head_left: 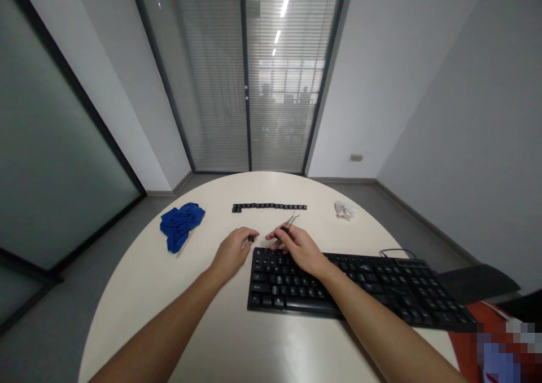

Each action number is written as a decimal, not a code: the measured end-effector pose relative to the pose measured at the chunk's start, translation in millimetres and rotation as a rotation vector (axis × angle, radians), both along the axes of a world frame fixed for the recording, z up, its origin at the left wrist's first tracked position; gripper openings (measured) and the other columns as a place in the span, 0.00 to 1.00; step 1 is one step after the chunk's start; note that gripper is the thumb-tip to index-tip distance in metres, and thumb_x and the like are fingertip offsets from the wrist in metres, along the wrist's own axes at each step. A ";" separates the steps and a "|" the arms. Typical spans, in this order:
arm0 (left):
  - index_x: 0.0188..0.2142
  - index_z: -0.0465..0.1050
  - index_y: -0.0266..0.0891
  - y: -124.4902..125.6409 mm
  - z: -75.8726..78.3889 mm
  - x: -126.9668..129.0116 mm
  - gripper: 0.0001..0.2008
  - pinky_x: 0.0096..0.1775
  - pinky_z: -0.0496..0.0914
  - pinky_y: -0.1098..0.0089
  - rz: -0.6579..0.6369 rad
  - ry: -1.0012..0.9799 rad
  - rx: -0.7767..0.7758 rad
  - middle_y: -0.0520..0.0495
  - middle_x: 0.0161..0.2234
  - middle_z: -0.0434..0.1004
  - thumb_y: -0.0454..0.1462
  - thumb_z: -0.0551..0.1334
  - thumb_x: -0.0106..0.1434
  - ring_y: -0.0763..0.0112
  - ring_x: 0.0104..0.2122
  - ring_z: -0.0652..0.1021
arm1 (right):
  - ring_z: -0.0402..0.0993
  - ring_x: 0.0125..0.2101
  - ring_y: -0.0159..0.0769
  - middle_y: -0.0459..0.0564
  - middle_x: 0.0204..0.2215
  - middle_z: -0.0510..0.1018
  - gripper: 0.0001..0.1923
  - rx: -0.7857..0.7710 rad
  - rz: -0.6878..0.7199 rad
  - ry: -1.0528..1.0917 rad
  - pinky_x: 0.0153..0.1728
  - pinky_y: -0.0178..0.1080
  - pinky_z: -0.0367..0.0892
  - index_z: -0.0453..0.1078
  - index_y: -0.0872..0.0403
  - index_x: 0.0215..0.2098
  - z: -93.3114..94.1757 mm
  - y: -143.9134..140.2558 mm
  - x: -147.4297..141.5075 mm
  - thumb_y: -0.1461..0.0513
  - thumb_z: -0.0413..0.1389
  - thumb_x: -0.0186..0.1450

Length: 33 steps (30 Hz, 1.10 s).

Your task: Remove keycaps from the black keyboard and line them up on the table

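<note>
Black keycap (251,238) pinched in left-hand fingers (247,237), just off keyboard's top-left corner. Wire keycap puller (289,223) in right hand (299,248), loop pointing away. Black keyboard (355,290) flat on tabletop, angled, some top-left keys missing.

Left hand (232,251) pinches a small black keycap (251,238) just off the keyboard (359,290) corner — right hand (298,246) rests on its top row, gripping a wire puller (289,223); a keycap row (269,207) lies beyond on the counter (220,326)
</note>
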<state>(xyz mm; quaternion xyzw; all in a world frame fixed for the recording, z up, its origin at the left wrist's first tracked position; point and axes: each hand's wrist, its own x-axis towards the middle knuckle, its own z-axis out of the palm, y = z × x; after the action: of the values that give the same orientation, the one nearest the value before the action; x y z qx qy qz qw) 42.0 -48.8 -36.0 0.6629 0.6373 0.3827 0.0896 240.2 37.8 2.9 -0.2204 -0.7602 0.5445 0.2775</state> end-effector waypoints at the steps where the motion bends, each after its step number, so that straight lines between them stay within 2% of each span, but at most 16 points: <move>1: 0.45 0.74 0.42 0.2 -0.5 -0.7 0.16 0.51 0.69 0.60 -0.007 -0.005 0.000 0.46 0.44 0.77 0.27 0.57 0.59 0.63 0.46 0.75 | 0.79 0.33 0.34 0.52 0.38 0.80 0.21 0.000 0.003 0.000 0.26 0.32 0.67 0.73 0.55 0.41 -0.2 0.1 0.0 0.48 0.49 0.70; 7: 0.47 0.72 0.42 -0.2 0.9 -1.4 0.17 0.51 0.69 0.61 0.022 -0.020 0.013 0.46 0.46 0.76 0.29 0.59 0.59 0.62 0.48 0.75 | 0.79 0.32 0.34 0.52 0.37 0.80 0.21 -0.001 0.007 -0.008 0.26 0.32 0.66 0.73 0.55 0.40 -0.5 0.4 0.2 0.48 0.48 0.70; 14: 0.38 0.75 0.42 -3.0 4.8 0.9 0.05 0.48 0.68 0.62 0.141 0.124 0.024 0.47 0.39 0.75 0.36 0.62 0.62 0.61 0.43 0.74 | 0.79 0.32 0.34 0.52 0.38 0.80 0.21 -0.009 0.018 -0.016 0.26 0.32 0.65 0.72 0.56 0.40 0.7 -1.1 0.1 0.48 0.48 0.70; 19: 0.37 0.76 0.43 -1.8 5.0 -2.5 0.05 0.45 0.68 0.63 0.188 0.198 0.006 0.48 0.37 0.74 0.37 0.61 0.64 0.61 0.42 0.73 | 0.78 0.32 0.33 0.52 0.38 0.80 0.21 0.003 0.023 -0.040 0.26 0.32 0.65 0.72 0.56 0.40 2.3 -3.2 0.8 0.48 0.48 0.71; 25: 0.38 0.78 0.43 16.0 3.5 -13.3 0.07 0.46 0.68 0.61 0.250 0.247 0.021 0.46 0.39 0.73 0.37 0.60 0.64 0.59 0.43 0.72 | 0.78 0.31 0.32 0.51 0.38 0.80 0.20 0.016 0.038 -0.032 0.27 0.32 0.65 0.72 0.56 0.39 3.0 -3.6 0.6 0.49 0.48 0.71; 30: 0.37 0.79 0.44 38.0 4.8 -24.5 0.06 0.55 0.64 0.55 0.301 0.352 0.093 0.44 0.47 0.72 0.36 0.63 0.62 0.54 0.52 0.66 | 0.78 0.32 0.33 0.51 0.38 0.80 0.20 0.016 0.049 -0.035 0.27 0.33 0.65 0.71 0.56 0.39 1.7 -2.8 0.7 0.49 0.48 0.71; 33: 0.37 0.79 0.45 49.5 4.5 -28.8 0.06 0.57 0.63 0.52 0.340 0.389 0.097 0.44 0.50 0.72 0.35 0.63 0.62 0.51 0.56 0.63 | 0.78 0.32 0.33 0.51 0.37 0.80 0.20 0.019 0.048 -0.036 0.27 0.32 0.65 0.71 0.56 0.39 1.5 -2.7 0.9 0.49 0.47 0.71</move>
<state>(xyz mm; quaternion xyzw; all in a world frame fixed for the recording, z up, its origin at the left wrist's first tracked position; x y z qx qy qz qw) 13.2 0.7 -31.5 0.6109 0.7257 0.2875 -0.1323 241.1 35.1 4.3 -0.2095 -0.7753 0.5397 0.2526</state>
